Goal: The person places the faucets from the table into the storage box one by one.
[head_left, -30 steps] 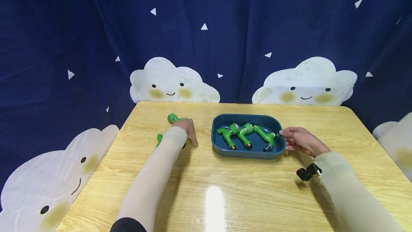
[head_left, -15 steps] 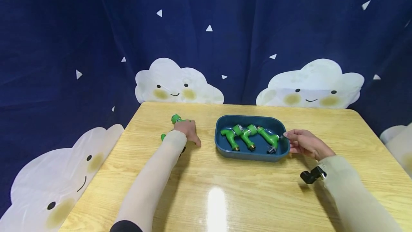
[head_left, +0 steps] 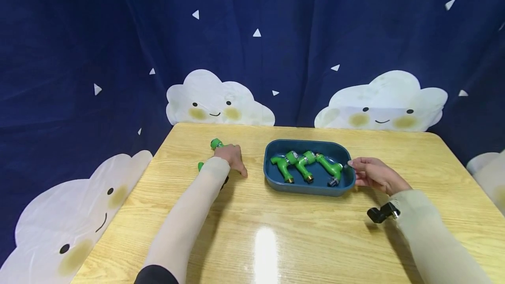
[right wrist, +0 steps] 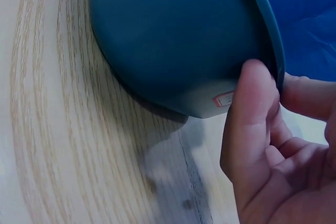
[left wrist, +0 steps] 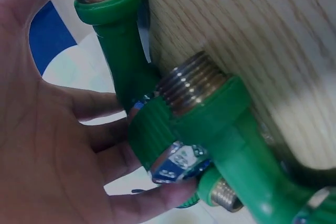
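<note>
Left wrist: the left hand [left wrist: 58, 124], spread and empty, should grip one tap [left wrist: 212, 124] squarely, the right hand [right wrist: 278, 150] pinching the tub [right wrist: 173, 30].

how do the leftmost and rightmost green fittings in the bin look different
The leftmost green fitting has a brass-coloured tip at its near end; the rightmost green fitting has a dark grey one there. The leftmost lies at the end of the bin away from the right hand, while the rightmost lies by the end which that hand grips. Both are green and lie inside the bin.
</note>
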`<action>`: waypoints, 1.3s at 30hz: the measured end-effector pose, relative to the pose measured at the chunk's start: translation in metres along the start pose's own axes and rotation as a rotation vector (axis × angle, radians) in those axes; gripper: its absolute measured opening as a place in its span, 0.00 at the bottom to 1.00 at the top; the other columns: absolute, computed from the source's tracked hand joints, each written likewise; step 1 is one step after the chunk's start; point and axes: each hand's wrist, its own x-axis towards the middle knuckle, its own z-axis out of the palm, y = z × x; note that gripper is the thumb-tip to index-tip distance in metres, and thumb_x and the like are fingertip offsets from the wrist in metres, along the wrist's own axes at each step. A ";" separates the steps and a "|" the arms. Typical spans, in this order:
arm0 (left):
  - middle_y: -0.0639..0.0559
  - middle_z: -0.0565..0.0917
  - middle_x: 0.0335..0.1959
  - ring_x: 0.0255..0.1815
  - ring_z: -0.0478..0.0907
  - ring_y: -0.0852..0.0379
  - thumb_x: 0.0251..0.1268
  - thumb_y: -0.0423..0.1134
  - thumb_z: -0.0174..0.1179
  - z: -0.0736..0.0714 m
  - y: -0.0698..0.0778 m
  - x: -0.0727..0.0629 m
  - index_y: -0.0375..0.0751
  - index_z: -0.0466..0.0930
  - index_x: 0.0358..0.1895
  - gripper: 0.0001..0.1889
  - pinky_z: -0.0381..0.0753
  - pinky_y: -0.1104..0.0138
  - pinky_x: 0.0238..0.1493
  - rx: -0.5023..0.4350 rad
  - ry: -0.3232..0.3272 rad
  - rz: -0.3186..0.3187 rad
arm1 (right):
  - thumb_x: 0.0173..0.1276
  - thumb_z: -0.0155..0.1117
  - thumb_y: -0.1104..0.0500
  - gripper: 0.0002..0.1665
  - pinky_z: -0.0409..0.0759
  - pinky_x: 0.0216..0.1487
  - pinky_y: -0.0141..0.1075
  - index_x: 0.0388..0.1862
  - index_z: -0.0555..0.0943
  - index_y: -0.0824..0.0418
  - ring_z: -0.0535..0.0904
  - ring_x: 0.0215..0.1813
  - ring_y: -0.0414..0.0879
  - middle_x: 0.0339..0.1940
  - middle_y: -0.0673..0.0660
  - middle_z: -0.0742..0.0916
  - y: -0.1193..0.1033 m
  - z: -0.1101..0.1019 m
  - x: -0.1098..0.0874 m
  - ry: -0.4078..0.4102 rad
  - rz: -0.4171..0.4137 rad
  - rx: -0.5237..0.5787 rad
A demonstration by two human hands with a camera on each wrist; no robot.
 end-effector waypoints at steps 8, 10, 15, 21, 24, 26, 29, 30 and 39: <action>0.48 0.83 0.50 0.44 0.82 0.51 0.45 0.65 0.72 0.001 -0.004 -0.004 0.46 0.75 0.53 0.36 0.83 0.52 0.50 -0.017 0.015 0.036 | 0.77 0.56 0.51 0.14 0.86 0.37 0.31 0.49 0.74 0.61 0.82 0.31 0.36 0.28 0.45 0.85 0.003 0.000 0.003 0.013 0.003 0.002; 0.47 0.83 0.51 0.46 0.82 0.51 0.46 0.64 0.72 0.001 -0.004 -0.005 0.46 0.75 0.54 0.36 0.83 0.52 0.51 -0.022 0.013 0.042 | 0.77 0.55 0.52 0.13 0.86 0.37 0.31 0.49 0.74 0.61 0.83 0.31 0.36 0.28 0.45 0.85 0.004 0.000 0.002 0.009 0.002 0.008; 0.47 0.83 0.54 0.50 0.82 0.48 0.45 0.64 0.73 0.004 -0.007 -0.003 0.46 0.74 0.57 0.38 0.81 0.48 0.54 -0.036 0.003 0.039 | 0.78 0.54 0.53 0.14 0.86 0.36 0.31 0.49 0.74 0.63 0.83 0.31 0.36 0.28 0.47 0.85 0.006 0.001 0.002 0.007 0.004 0.020; 0.42 0.78 0.63 0.59 0.79 0.44 0.45 0.64 0.74 0.004 -0.007 -0.005 0.43 0.69 0.67 0.46 0.79 0.45 0.58 -0.063 -0.002 0.049 | 0.78 0.54 0.53 0.14 0.86 0.36 0.31 0.49 0.74 0.64 0.83 0.31 0.37 0.29 0.47 0.86 0.007 0.001 0.000 0.004 -0.012 0.025; 0.40 0.73 0.68 0.63 0.76 0.42 0.46 0.64 0.73 0.002 -0.005 -0.007 0.43 0.66 0.70 0.49 0.78 0.45 0.59 -0.079 0.007 0.061 | 0.78 0.55 0.53 0.13 0.86 0.36 0.31 0.47 0.75 0.63 0.83 0.31 0.37 0.28 0.48 0.86 0.005 0.000 -0.001 -0.001 -0.024 0.030; 0.40 0.72 0.69 0.62 0.76 0.42 0.46 0.64 0.73 0.002 -0.005 -0.008 0.43 0.67 0.69 0.47 0.79 0.46 0.58 -0.089 0.012 0.071 | 0.78 0.54 0.53 0.13 0.86 0.36 0.31 0.47 0.75 0.63 0.83 0.31 0.37 0.28 0.48 0.86 0.004 0.000 -0.002 -0.005 -0.026 0.024; 0.40 0.73 0.66 0.57 0.78 0.43 0.46 0.63 0.73 0.002 -0.006 -0.009 0.45 0.71 0.62 0.41 0.81 0.49 0.54 -0.102 0.018 0.080 | 0.78 0.54 0.53 0.13 0.86 0.36 0.31 0.46 0.75 0.63 0.83 0.30 0.36 0.28 0.48 0.85 0.004 0.001 -0.001 0.000 -0.020 0.022; 0.40 0.73 0.65 0.55 0.78 0.44 0.46 0.63 0.73 0.002 -0.006 -0.008 0.45 0.72 0.59 0.40 0.81 0.49 0.53 -0.104 0.020 0.082 | 0.78 0.54 0.53 0.13 0.86 0.36 0.31 0.46 0.75 0.63 0.82 0.30 0.36 0.28 0.47 0.85 0.004 0.001 -0.001 0.003 -0.018 0.022; 0.39 0.74 0.61 0.51 0.78 0.43 0.44 0.64 0.74 -0.002 -0.007 -0.007 0.45 0.72 0.54 0.38 0.80 0.48 0.54 -0.115 0.052 0.091 | 0.78 0.54 0.53 0.13 0.86 0.37 0.32 0.48 0.74 0.63 0.83 0.32 0.37 0.29 0.47 0.85 0.003 0.001 -0.001 0.010 -0.009 0.029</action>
